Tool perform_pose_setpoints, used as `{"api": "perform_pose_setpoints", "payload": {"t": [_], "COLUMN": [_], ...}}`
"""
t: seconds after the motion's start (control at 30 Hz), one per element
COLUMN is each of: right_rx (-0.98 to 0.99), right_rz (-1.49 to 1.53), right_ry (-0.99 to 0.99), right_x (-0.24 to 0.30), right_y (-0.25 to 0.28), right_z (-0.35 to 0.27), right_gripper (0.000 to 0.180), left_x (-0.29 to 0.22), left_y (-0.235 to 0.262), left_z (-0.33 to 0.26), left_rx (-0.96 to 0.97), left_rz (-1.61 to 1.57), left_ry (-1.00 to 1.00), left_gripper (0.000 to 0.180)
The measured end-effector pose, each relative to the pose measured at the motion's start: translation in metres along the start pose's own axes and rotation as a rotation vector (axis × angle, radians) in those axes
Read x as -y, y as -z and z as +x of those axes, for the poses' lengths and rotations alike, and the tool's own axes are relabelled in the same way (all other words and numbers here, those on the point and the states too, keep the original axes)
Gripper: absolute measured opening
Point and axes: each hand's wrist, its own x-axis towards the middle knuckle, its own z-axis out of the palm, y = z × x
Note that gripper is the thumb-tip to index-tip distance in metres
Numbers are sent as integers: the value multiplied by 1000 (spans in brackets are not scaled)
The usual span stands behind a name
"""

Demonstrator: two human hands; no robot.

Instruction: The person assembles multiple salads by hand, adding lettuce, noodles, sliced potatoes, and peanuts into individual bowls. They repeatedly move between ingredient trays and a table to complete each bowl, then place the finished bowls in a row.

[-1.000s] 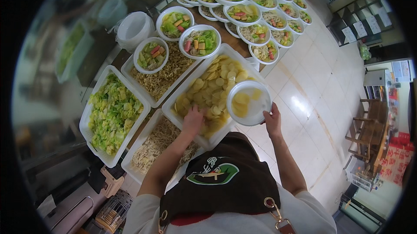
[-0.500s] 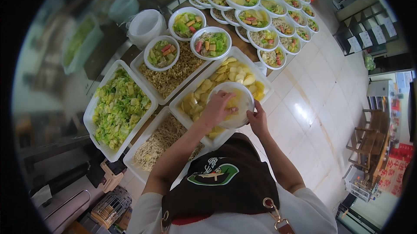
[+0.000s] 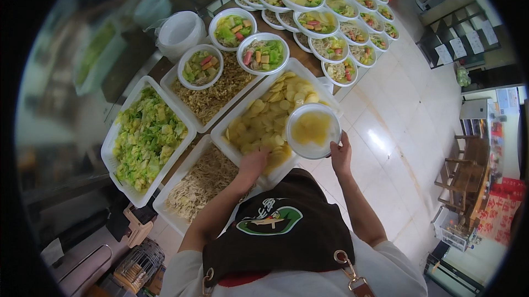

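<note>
We hold the white bowl of potato slices by its near rim in our right hand, over the potato tray. Our left hand digs into the slices, grip unclear. Keep the bowl level, low over the tray's corner; open floor lies right.

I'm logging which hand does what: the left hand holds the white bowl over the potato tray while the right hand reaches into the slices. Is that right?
Not quite: the hands are swapped. In the head view, the right hand holds the white bowl over the potato tray, while the left hand reaches into the slices.
</note>
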Motion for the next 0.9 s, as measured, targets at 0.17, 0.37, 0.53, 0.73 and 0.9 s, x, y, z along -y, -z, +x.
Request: {"api": "perform_pose_setpoints", "payload": {"t": [0.17, 0.37, 0.53, 0.73, 0.9], "right_rx": [54, 173, 270, 338, 425], "right_rz": [30, 32, 114, 5, 8], "right_ry": [-14, 52, 55, 105, 136], "right_x": [6, 19, 10, 21, 29], "right_y": [-10, -44, -71, -85, -107], "right_z": [2, 1, 2, 5, 5], "right_gripper": [41, 44, 47, 46, 45], "left_x": [28, -28, -37, 81, 111], "left_y": [10, 85, 101, 60, 27], "left_z": [12, 42, 4, -115, -124], "left_rx": [-97, -378, -451, -483, -427], "left_rz": [-308, -807, -383, 233, 201], "left_ry": [27, -58, -84, 422, 417], "left_gripper": [15, 15, 18, 23, 22]}}
